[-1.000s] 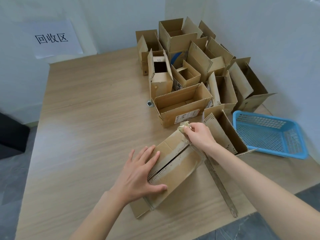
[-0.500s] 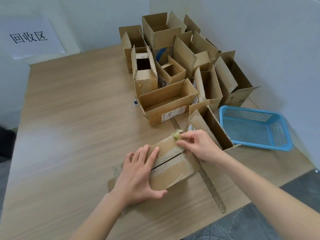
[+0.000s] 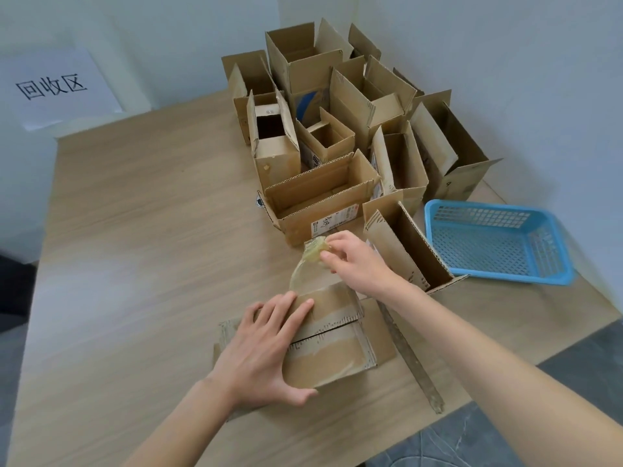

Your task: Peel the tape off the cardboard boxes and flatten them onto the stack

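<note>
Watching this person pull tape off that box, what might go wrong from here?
The clear tape the right hand pinches is already crumpled into a wad at the top; it might stick to the fingers or tear, leaving a strip on the box.

The left hand only presses flat on the box, so a hard pull could drag it.

A loose tape strip lies under the right forearm and could cling to it.

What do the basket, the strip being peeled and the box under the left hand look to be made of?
Basket: likely moulded plastic, glossy blue with a lattice of holes.
Strip: clear, yellowish adhesive film, see-through and crumpled where the right hand pinches it.
Box: matte brown corrugated cardboard, fluting visible at cut edges.
</note>
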Tool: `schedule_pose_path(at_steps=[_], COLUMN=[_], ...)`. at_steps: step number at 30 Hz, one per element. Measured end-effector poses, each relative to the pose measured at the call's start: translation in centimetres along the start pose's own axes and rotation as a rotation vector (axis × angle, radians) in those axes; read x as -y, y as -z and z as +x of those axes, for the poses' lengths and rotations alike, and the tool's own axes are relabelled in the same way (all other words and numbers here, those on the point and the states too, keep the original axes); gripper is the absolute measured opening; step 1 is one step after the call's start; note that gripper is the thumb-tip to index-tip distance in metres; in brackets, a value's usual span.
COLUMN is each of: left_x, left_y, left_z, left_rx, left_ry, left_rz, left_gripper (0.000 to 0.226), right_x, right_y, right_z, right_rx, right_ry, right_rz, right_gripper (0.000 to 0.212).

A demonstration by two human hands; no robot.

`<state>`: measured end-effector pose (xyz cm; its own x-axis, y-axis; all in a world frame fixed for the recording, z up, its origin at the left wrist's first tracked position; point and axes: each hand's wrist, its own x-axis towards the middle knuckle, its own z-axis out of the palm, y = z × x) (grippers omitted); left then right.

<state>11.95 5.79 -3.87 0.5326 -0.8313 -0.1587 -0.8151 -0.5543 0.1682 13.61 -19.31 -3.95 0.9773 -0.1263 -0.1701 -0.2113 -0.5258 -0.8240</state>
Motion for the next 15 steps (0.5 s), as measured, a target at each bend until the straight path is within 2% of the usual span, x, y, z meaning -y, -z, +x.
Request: schedule_pose_path(at_steps=[4, 6, 10, 15], left_x=[-0.3, -0.4, -0.4, -0.3], left_y=[0.1, 0.0, 0.3, 0.2], left_z=[-0.2, -0.2, -0.3, -0.3], left_rx=[0.01, -0.001, -0.017, -0.035], left_ry=[0.015, 0.015, 0.008, 0.006], left_rz=[-0.012, -0.012, -0.023, -0.027], left_gripper=[0.131, 0.13, 0.128, 0.128], right_x=[1.5, 2.5, 3.6, 5.3], right_y=[-0.3, -0.4, -0.8, -1.9], right_z=[-0.4, -0.5, 0.3, 1.3], right_rx=[0.313, 0.395, 0.314, 0.314], right_ry=[-0.118, -0.151, -0.057, -0.057], right_rz=[0.183, 0.254, 0.261, 0.358], right_gripper=[0.054, 0.05, 0.025, 0.021])
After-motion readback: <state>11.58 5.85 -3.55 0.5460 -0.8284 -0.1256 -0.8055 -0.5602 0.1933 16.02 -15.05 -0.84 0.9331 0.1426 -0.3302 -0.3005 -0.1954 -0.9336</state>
